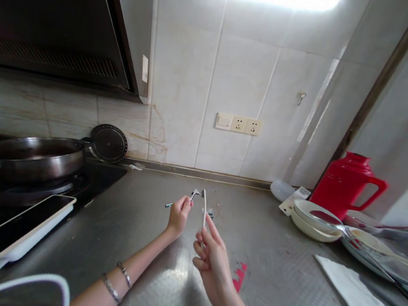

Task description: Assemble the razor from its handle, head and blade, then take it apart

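My left hand [179,216] is closed around a small metallic tool [194,193] whose silvery head sticks up above the fingers. My right hand [211,251] pinches a thin white toothbrush-like stick [204,213], held upright with its dark-bristled end at the top. The two heads are close together over the counter, with a small gap between them. Left of my left hand a short dark rod end [168,205] shows; whether it belongs to the held tool I cannot tell. Small dark bits lie behind my right fingertips, partly hidden.
On the left, a phone [20,225] with a white cable lies by the stove with a steel pan [35,156]. At right stand a red thermos [342,186], stacked bowls [314,223], plates and a white napkin [359,294]. The metal counter [275,291] bears a red patch.
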Demonstrator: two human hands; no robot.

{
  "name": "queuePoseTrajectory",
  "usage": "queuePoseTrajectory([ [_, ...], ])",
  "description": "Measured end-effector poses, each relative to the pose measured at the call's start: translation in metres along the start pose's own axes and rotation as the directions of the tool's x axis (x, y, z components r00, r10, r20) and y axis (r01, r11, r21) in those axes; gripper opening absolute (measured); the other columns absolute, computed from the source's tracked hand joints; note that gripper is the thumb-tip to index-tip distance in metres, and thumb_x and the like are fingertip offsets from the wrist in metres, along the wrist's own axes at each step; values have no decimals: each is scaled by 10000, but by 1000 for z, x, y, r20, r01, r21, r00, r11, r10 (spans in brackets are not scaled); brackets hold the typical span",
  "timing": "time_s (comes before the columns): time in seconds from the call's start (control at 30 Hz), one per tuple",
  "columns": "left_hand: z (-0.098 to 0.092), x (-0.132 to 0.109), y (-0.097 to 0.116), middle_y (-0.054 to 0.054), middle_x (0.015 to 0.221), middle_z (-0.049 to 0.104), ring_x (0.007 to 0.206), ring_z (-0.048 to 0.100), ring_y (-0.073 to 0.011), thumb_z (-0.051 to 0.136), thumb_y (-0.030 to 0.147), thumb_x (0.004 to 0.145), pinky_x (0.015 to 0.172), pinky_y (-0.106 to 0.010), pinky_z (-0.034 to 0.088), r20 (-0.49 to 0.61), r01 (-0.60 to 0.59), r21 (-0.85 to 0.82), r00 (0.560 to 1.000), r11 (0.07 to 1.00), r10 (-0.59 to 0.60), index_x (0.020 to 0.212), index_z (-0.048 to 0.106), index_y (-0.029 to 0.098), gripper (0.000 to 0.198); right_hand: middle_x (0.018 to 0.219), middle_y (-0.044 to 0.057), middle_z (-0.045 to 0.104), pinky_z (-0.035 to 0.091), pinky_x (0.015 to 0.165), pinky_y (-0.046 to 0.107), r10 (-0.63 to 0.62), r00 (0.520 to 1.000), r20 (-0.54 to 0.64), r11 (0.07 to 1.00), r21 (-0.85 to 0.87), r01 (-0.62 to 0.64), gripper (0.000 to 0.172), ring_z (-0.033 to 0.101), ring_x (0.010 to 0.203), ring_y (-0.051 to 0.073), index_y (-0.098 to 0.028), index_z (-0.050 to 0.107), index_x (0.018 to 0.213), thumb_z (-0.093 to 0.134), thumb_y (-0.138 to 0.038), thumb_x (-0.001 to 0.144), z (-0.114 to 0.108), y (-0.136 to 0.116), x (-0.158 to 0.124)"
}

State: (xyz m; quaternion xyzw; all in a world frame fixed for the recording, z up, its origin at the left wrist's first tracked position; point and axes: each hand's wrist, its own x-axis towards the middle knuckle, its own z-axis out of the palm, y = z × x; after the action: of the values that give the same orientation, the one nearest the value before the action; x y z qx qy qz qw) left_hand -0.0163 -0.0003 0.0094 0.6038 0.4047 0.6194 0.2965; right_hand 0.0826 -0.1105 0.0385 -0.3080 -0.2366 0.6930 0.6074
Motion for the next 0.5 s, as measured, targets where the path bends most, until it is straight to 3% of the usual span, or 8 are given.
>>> queuePoseTrajectory([
  [0.27, -1, 1, -2, 54, 508, 334, 473, 327, -98, 340, 439, 865, 488, -220, 253, -17, -8, 7, 1000, 1000, 8, 638, 450, 184, 359, 624, -73, 430, 91, 357, 117, 36, 999, 24, 999, -23, -36, 618, 243, 397, 6, -318, 437, 1268, 679, -320, 700, 1, 7, -3],
  [0.5, -1, 0, -3, 54, 507, 348, 476, 334, -98, 344, 437, 867, 496, -219, 256, -6, -16, 34, 1000, 999, 16, 645, 452, 182, 355, 606, -77, 424, 88, 361, 118, -20, 1000, 9, 1000, -15, 20, 650, 242, 399, 5, -297, 444, 1269, 703, -302, 673, 2, 0, 7],
])
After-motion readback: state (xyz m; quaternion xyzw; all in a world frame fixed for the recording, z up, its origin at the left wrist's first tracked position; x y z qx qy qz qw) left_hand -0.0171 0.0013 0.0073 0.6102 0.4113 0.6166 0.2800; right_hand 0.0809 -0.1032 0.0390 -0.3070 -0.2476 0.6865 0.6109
